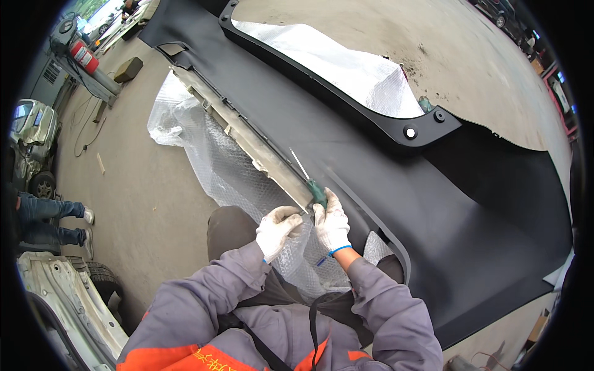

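**Gloved hands at the near end of a bumper's inner strip**

A large black car bumper [383, 185] is laid across the concrete ground [142, 198], running from eleven o'clock to four o'clock in the view. Along its left edge a pale, dirty mounting strip [247, 133] is seen, reaching from ten o'clock down toward the centre. Sheets of bubble wrap [204, 154] are spread under the bumper, and more of it shows through the opening at twelve o'clock.

Both hands are covered by white work gloves and are met at the near end of the strip, just below the centre. The left hand [278, 229] is curled, its fingers closed against the end of the strip and the bubble wrap beneath; whether anything is pinched there cannot be told. The right hand [332, 224] is wrapped around a green-handled tool [317, 193], whose thin metal blade [299, 163] is pointed up toward eleven o'clock along the strip. The two hands are set just beside each other, almost touching.

Grey sleeves with orange panels are seen at six o'clock. At nine o'clock the legs of another person [52, 222] are visible, with a parked car [31, 133] above them. A red fire extinguisher [84, 57] is stood at ten o'clock.
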Available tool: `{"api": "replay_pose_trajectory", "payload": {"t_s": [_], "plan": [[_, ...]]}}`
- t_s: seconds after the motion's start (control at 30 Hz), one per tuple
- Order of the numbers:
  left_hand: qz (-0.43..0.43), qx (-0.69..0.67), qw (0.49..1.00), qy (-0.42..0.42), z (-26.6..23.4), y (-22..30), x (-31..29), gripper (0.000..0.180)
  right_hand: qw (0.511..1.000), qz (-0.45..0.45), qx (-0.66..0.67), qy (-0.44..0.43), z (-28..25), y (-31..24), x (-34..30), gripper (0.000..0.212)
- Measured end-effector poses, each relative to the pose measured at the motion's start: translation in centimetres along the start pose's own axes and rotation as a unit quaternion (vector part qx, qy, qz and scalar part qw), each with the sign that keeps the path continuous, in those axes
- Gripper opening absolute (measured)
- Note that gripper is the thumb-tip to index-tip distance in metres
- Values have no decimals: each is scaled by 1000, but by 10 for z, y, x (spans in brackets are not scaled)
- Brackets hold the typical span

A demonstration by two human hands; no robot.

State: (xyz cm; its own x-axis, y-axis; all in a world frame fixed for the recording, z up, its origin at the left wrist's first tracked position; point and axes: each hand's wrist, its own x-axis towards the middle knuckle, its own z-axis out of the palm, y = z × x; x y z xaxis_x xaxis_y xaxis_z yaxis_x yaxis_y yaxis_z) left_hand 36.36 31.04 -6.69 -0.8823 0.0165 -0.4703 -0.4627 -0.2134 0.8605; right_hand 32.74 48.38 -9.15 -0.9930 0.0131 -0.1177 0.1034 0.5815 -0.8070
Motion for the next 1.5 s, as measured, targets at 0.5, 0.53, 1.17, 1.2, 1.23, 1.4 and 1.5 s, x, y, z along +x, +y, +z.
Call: {"api": "replay_pose_trajectory", "payload": {"t_s": [0.5,0.53,1.17,1.2,1.23,1.4,1.5], "plan": [[-45,-197,978,-46,-16,-25,4,47,1000,-15,-3,15,7,-5,-1,59],[-46,-195,979,-46,-17,-26,4,47,1000,-15,-2,14,8,-6,-2,59],[-73,-211,971,-87,-25,-18,21,32,999,-29,-23,22,12,-6,-3,61],[-68,-216,969,-96,-28,-20,24,32,999,-32,-20,24,13,-5,-3,60],[-64,-221,968,-104,-30,-22,26,31,999,-35,-18,25,15,-3,-3,60],[28,-54,998,-24,-16,-13,21,32,999,-28,-24,21,14,-1,-2,60],[-3,-112,993,-38,-15,-12,19,28,999,-24,-19,18,13,-4,0,60]]}}
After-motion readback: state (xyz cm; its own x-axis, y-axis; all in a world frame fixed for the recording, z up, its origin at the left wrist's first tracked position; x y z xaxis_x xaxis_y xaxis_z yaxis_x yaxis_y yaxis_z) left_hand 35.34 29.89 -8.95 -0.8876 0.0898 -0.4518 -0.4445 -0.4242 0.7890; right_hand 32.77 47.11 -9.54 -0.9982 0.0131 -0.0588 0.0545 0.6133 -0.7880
